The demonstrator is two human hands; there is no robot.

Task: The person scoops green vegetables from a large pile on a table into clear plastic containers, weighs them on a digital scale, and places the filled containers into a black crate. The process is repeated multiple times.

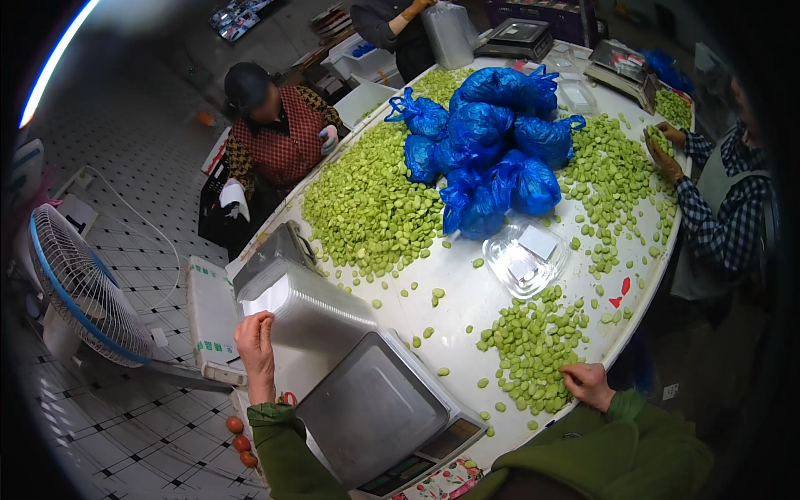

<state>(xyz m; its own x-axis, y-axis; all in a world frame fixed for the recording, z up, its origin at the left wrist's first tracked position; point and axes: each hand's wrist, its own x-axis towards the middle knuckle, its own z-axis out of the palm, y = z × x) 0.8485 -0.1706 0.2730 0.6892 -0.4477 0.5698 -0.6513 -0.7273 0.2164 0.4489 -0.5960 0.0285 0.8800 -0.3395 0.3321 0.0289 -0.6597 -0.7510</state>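
Note:
My left hand (255, 350) pinches the rim near the white pad at the end of a long nested stack of clear plastic trays (325, 312). The stack lies on its side, left of a weighing scale with a steel plate (375, 406). My right hand (589, 384) rests at the table's near edge with its fingers curled against a small pile of shelled green broad beans (537, 350). Whether a bean is between those fingertips cannot be made out. Beyond that pile lie clear plastic trays with white pads (525, 253).
Knotted blue plastic bags (487, 137) stand mid-table between larger bean heaps (375, 206). A person in a cap (275, 125) is at the left; another person's hands (664, 150) hold beans at the right. More scales (515, 39) stand far off. A fan (87, 287) is left.

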